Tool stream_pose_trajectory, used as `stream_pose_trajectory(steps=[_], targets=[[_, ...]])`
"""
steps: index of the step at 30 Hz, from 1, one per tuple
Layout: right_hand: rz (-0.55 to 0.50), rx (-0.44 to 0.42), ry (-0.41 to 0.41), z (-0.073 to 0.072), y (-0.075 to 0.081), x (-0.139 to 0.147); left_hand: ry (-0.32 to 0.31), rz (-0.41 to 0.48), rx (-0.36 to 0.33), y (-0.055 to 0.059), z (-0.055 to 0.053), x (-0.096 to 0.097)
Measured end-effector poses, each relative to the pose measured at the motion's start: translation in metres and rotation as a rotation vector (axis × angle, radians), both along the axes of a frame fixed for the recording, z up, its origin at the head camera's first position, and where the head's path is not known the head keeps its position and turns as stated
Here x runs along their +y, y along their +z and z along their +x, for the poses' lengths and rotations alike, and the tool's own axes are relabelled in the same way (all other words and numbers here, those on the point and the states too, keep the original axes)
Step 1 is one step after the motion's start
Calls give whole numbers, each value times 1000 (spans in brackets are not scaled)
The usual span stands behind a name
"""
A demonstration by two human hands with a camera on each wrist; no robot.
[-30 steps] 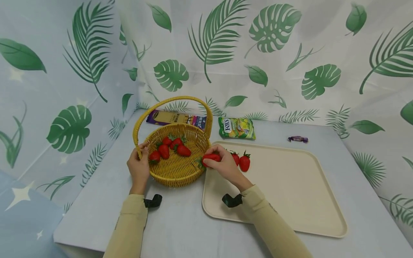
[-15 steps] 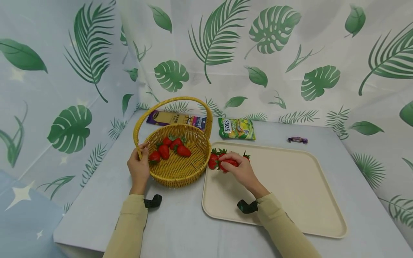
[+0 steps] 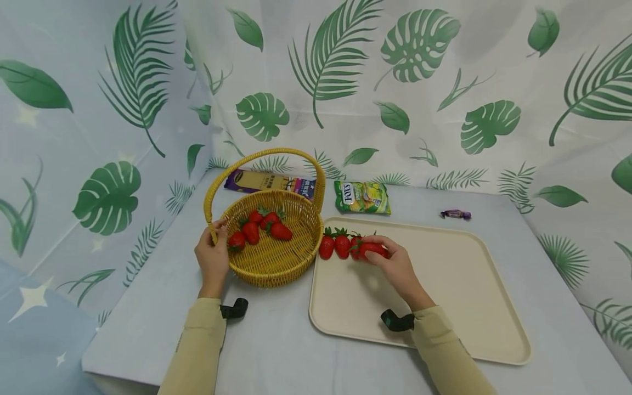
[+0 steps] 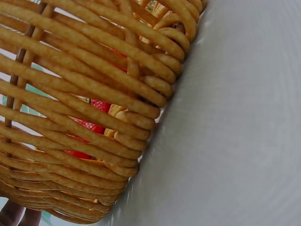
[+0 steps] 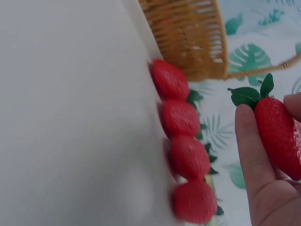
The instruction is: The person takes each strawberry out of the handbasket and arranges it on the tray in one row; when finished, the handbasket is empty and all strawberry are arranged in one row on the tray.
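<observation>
Right-hand grip (image 3: 395, 269) pinched a held strawberry (image 3: 372, 250) over the tray (image 3: 444, 285); most room lay to the right

The tray's surface spread wide to the right of the right-hand grip and toward the person, out to a raised rim. Along its far edge, near the left corner, lay a row of 4 strawberries (image 5: 181, 117), packed side by side. A strip of desk (image 3: 276, 345) showed between the tray and the desk's right edge; another ran from the basket (image 3: 269, 277) to the desk's left edge.

The held strawberry sat between thumb and fingers at the row's right end, where the hand hid most of the 4th berry from the head view. The left-hand grip (image 3: 213, 252) was curled on the basket's left rim, by the foot of the handle (image 3: 283, 150), which arched high across the basket. Inside lay 5 loose strawberries (image 3: 281, 231). The basket's right side crowded the tray's left edge; whether they touched was hard to tell.

Behind the basket lay a purple-and-gold packet (image 3: 257, 180); beyond the tray's far rim, a green Fox's bag (image 3: 362, 197) and, farther right, a purple wrapped sweet (image 3: 456, 214). Leaf-patterned cloth (image 3: 336, 126) rose behind the desk.
</observation>
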State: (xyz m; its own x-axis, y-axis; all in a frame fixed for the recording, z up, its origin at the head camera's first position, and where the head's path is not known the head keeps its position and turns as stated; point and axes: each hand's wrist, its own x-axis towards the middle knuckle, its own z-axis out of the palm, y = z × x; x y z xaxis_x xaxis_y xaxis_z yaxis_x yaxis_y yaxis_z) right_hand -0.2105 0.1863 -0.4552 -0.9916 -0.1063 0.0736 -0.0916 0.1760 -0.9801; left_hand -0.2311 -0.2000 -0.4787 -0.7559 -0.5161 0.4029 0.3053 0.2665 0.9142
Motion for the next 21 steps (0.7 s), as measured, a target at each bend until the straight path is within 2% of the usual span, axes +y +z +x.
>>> stream_pose_trajectory(steps=[18, 21], targets=[[-95, 15, -115, -4, -6, 39, -4, -13, -18, 0, 1, -1], [-86, -5, -177, -5, -5, 44, -6, -16, -18, 0, 1, -2]])
